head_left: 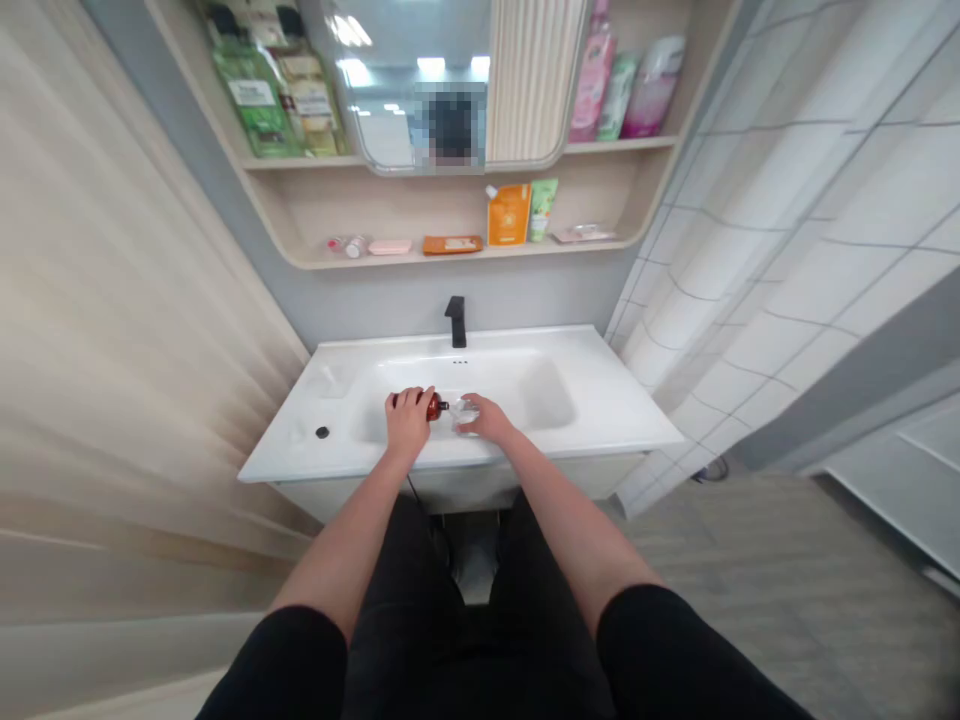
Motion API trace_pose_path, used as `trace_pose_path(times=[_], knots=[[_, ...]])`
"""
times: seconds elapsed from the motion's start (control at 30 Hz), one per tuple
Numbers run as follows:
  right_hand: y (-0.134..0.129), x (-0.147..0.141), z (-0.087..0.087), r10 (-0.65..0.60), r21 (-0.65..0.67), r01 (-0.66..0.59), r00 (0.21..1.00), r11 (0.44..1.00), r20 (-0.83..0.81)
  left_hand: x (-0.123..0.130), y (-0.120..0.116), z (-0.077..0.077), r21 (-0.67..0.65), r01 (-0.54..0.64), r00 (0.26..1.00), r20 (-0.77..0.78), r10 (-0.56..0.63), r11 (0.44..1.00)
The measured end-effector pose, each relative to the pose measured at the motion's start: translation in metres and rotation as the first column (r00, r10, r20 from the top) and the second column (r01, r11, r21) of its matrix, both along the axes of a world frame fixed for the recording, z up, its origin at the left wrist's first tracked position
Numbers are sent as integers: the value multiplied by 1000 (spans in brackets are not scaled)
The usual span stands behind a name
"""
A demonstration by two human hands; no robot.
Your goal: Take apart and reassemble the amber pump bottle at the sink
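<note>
Sleeves [289, 655], bottle [434, 407] in left grip [409, 412], cup [464, 414] in right grip [488, 417]

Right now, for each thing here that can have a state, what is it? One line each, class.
Brown bottle: tipped sideways, gripped by left hand, neck toward clear container
Clear container: held in right hand, contents unclear
Black faucet: no stream visible
Orange pouch: standing upright
Lower-shelf green tube: standing upright

An amber bottle [434, 407] tips toward a clear container [461, 413].
</note>
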State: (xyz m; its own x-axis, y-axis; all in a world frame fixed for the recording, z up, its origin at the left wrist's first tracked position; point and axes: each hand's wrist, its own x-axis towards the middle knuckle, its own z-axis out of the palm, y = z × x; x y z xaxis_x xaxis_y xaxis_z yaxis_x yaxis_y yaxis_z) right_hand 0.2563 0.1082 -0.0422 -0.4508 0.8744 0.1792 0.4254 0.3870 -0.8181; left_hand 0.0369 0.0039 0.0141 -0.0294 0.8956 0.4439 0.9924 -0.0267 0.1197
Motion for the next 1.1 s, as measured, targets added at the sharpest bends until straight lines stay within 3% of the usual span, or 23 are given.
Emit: trace_pose_path(times=[1.1], knots=[[-4,1,6,-6,2,6,1000,1000,-1,-2,1,-3,44,26,1000,-10,-26,999]])
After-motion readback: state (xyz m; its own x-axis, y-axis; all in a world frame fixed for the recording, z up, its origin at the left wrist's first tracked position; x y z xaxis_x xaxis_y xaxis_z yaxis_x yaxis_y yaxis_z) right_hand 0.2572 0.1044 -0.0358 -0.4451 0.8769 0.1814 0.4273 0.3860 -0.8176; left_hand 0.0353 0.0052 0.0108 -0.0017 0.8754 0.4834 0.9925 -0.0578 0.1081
